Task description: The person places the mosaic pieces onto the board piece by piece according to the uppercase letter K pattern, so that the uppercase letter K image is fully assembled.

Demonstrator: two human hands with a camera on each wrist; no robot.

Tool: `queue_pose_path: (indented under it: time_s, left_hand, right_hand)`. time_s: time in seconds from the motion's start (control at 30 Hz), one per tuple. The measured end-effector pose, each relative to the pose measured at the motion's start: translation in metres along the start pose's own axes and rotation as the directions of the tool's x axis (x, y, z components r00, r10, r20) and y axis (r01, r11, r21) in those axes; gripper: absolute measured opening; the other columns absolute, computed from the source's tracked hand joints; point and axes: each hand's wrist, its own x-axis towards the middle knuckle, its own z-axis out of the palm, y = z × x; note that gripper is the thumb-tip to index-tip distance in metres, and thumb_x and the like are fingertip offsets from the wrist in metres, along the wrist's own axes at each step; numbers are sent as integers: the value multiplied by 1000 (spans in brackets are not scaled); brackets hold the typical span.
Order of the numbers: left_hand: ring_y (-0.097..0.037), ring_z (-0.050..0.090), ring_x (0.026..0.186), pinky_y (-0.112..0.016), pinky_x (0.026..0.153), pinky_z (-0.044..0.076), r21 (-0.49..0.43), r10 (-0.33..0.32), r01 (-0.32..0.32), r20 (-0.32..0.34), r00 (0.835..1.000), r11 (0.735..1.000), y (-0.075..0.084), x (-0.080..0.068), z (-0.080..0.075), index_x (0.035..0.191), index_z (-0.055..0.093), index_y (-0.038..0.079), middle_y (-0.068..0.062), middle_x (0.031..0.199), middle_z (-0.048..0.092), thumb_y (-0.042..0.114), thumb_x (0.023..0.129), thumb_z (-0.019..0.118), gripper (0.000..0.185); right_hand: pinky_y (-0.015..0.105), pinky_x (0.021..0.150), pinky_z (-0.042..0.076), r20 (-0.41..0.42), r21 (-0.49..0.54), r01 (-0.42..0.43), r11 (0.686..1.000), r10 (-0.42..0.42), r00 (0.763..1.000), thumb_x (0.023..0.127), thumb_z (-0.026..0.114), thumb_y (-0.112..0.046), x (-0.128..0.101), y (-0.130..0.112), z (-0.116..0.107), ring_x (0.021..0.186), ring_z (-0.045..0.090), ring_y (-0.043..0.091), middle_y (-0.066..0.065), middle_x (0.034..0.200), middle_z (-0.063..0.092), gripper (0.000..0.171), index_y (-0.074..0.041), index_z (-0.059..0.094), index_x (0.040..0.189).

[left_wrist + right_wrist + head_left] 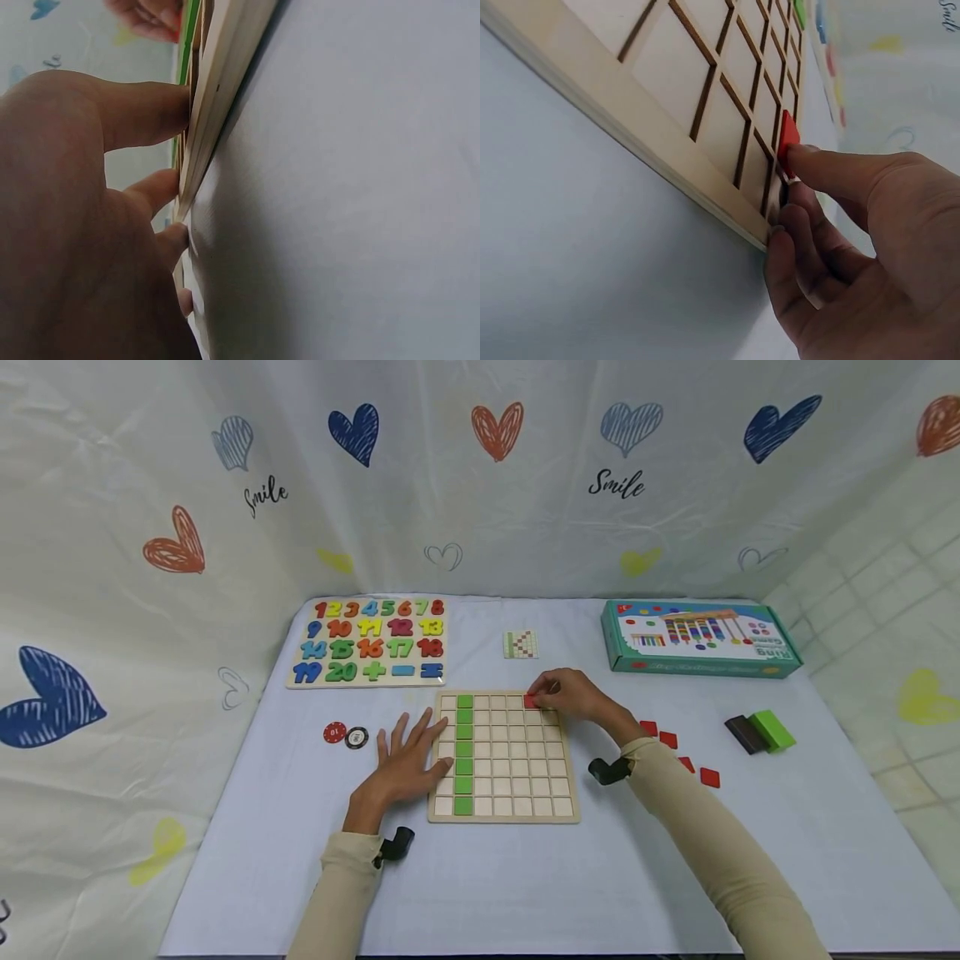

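A wooden grid board (504, 818) lies mid-table, a column of green square tiles (464, 749) set in its second column from the left. My left hand (407, 760) is spread over the board's left edge; in the left wrist view the thumb (146, 112) presses at the rim. At the top right of the grid, my right hand (572, 695) pinches a red square tile (531, 702) between thumb and fingers. The right wrist view has this red tile (788, 141) tilted at the far row of cells, with the other fingertips at the board's edge.
Right of the board lie several loose red tiles (709, 777), partly behind the right forearm, then black (746, 734) and green blocks (772, 731). Behind are a number puzzle (367, 643), a small pattern card (521, 644) and a teal box (701, 639). Two round chips (335, 732) lie left.
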Motion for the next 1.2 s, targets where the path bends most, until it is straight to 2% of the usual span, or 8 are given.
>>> queue_pose_path:
  time_s: [0.27,0.47,0.7,0.83,0.97,1.1,1.2]
  left_hand:
    - [-40,-10,164,-72,122,-14,-12,19,-20,-11,1000,1000,-2,2,3,170,28,25,-3,180,7,44,104,56,74]
    - [-41,-8,164,-73,122,-13,-18,33,-33,-15,999,999,-1,2,4,169,30,22,-5,180,9,43,104,57,73]
    - [-40,-10,164,-73,122,-13,-8,38,-38,0,999,999,-3,4,7,170,29,24,-4,180,7,44,104,57,74]
    - [-39,-11,164,-72,122,-14,8,31,-30,-7,1000,1000,-6,6,8,170,27,26,-2,180,6,46,104,55,75]
    - [-40,-10,164,-73,122,-14,-4,23,-23,-15,1000,1000,-5,6,6,169,29,26,-3,180,7,46,103,57,75]
    - [-42,-9,163,-74,121,-14,-19,15,-16,-15,1000,1000,-5,5,6,169,30,24,-5,180,8,44,103,58,74]
    - [-42,-8,163,-74,121,-14,-19,16,-16,-21,1000,1000,-7,6,7,169,30,24,-5,180,8,44,103,58,75]
  right_hand:
    - [34,79,51,-74,-10,-41,999,40,996,100,72,-12,-6,-1,7,93,60,24,8,99,71,14,-6,76,112]
    - [36,82,52,-134,-4,-21,1000,21,991,102,71,-17,-12,5,9,95,63,24,9,101,72,15,-6,74,111]
    - [39,81,52,-198,-11,-6,1000,3,980,104,68,-19,-30,13,-9,97,66,28,12,103,74,19,-6,75,114]
    - [36,77,52,-186,-50,-32,998,22,982,104,67,-21,-44,20,-30,97,66,28,12,104,74,22,-5,74,117]
    - [36,79,54,-162,-123,-44,991,24,986,104,68,-18,-59,28,-50,99,66,28,13,107,74,21,-4,74,118]
    - [38,84,56,-101,-189,-40,981,21,995,102,70,-13,-73,34,-69,101,66,29,14,110,73,21,0,74,118]
    - [39,85,58,-33,-216,-67,974,61,998,100,73,-12,-85,39,-84,104,65,30,14,114,72,26,0,72,123]
